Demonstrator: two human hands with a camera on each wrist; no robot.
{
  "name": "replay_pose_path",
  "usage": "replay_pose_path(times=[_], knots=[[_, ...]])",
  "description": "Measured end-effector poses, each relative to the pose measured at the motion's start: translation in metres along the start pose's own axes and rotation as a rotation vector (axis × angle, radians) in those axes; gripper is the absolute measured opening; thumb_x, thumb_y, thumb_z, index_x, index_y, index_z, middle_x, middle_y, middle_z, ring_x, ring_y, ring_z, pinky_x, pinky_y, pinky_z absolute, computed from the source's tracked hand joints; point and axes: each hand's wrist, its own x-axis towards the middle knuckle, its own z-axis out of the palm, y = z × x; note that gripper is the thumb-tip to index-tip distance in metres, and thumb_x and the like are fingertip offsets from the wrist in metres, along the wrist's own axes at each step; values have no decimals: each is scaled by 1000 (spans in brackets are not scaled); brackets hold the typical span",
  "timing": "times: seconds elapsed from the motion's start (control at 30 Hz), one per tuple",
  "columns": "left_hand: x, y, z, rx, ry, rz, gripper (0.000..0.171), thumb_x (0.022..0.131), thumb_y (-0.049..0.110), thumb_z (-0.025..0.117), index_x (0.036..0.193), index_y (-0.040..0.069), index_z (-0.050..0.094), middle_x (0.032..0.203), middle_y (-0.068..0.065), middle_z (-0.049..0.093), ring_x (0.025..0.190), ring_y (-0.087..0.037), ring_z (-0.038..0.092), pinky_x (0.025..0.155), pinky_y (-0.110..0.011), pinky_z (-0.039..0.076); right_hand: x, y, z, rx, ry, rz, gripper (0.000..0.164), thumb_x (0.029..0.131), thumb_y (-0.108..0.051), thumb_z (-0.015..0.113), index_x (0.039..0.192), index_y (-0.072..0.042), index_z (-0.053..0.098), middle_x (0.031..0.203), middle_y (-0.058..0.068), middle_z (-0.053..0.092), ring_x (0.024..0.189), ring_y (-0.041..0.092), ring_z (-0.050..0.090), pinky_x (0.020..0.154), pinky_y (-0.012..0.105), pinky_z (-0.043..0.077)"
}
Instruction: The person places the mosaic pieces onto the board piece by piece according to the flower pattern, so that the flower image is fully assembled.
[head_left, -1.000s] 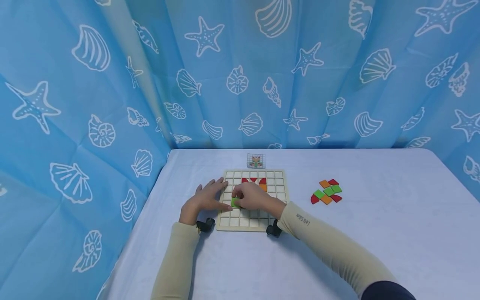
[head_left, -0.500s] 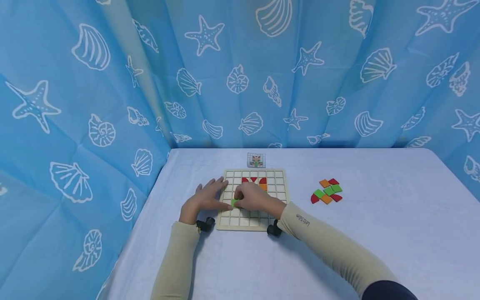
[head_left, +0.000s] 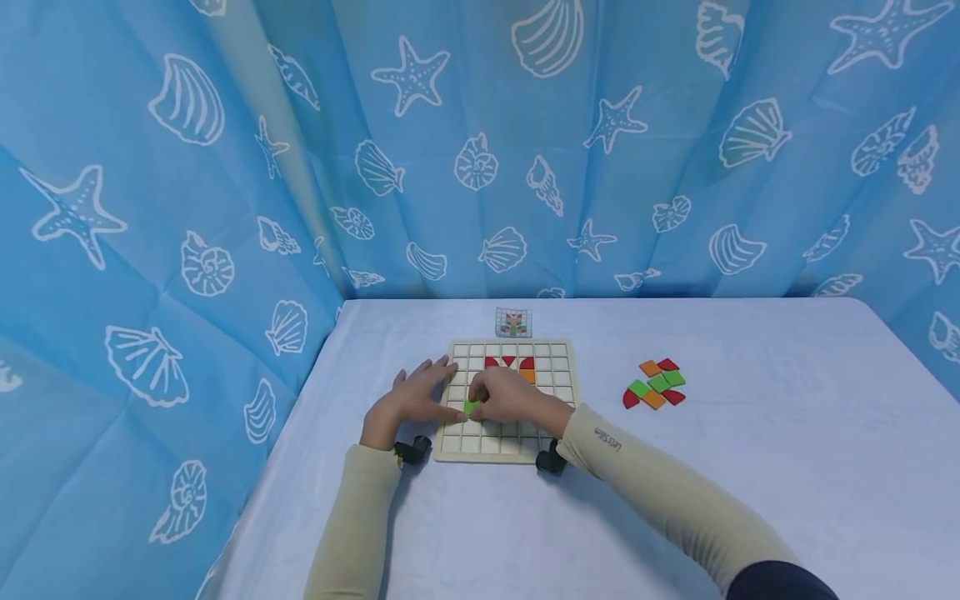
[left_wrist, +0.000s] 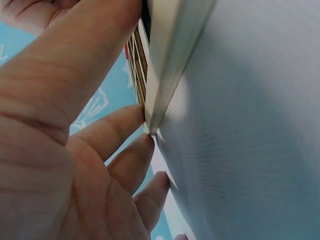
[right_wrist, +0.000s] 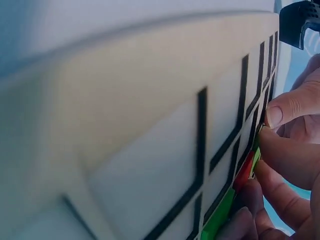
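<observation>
On a white-clothed table [head_left: 675,508] lies a square, pale wooden grid board [head_left: 487,457]; my left hand [head_left: 411,397], fingers spread, touches the board's left edge; my right hand [head_left: 508,395] is over its middle; well to the right, flat red, orange and green tiles [head_left: 659,383] cluster; my right hand pinches one flat green square tile [head_left: 471,408], left of centre.

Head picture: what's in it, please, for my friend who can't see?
A right hand pinches a green tile at a gridded board, with the left hand at the board's left edge. Loose tiles lie to the right; behind hangs a blue curtain.
</observation>
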Motion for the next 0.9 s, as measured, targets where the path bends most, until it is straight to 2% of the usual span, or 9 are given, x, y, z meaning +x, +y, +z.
replay_pose_path(times=[0.37,0.7,0.9], knots=[[-2,2,-1,-8,-7,10,98,76,54,79,156,21,32,166,-3,20,155,-30,9,120,-66,1,2,1,1,-7,0,-10,17,81,-18,82,95,-13,74,83,-5,66,77,10,57,71,27,51],[0,0,0,-10,-6,8,98,76,52,80,156,22,32,166,-3,19,155,-30,8,120,-66,0,-3,-2,-4,26,-23,-3,14,86,-17,77,99,-12,74,92,-2,69,85,11,61,82,30,55],[0,-1,-1,2,-16,11,100,75,54,80,156,23,31,167,-3,19,155,-30,8,120,-66,0,-5,1,-9,42,16,-12,15,89,-14,73,103,-10,73,99,0,72,93,12,65,88,33,56]])
